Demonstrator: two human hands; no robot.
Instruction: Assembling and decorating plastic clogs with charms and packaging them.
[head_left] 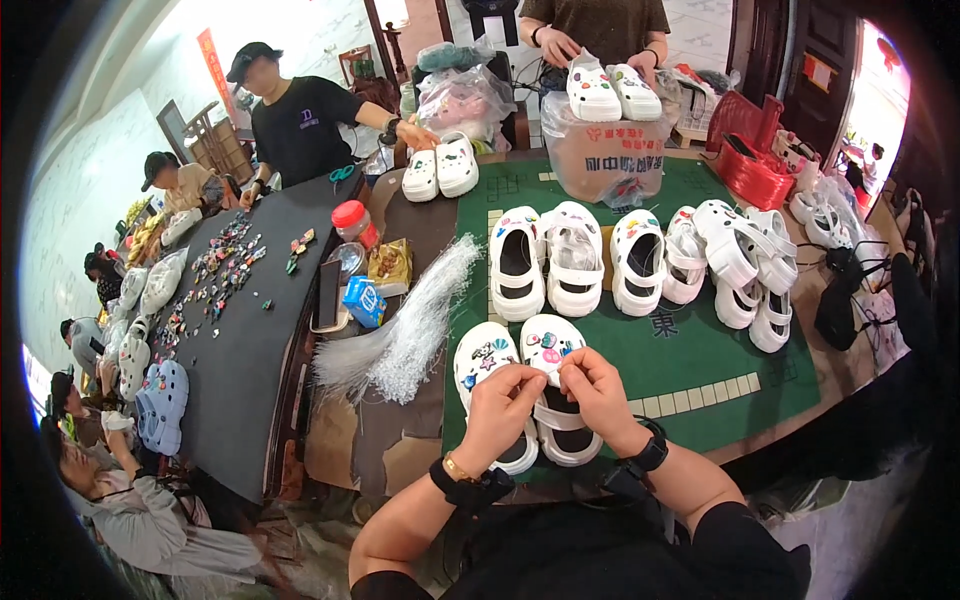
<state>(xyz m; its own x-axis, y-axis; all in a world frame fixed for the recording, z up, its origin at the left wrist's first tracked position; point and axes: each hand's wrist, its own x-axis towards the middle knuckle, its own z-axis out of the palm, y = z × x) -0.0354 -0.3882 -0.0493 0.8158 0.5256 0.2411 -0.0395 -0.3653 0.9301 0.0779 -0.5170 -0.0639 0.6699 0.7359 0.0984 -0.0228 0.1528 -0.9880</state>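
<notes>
My left hand (503, 408) and my right hand (600, 394) meet fingertip to fingertip, both closed in a pinch. Whatever lies between the fingers is too small to make out. Right below them stands a white clog (540, 330) with colourful charms on its toe, its middle partly hidden by my fingers. Beside it, under my left hand, is the matching white clog (468, 352), also decorated with charms. To the left of this pair lies a bundle of clear plastic strands (425, 325).
Several white clogs (517, 295) stand in a row farther back on the green mat (700, 370). Loose charms (215, 260) cover the black table (235, 380) at left. A red-lidded jar (355, 222) and blue packet (365, 300) sit between. Co-workers handle clogs opposite.
</notes>
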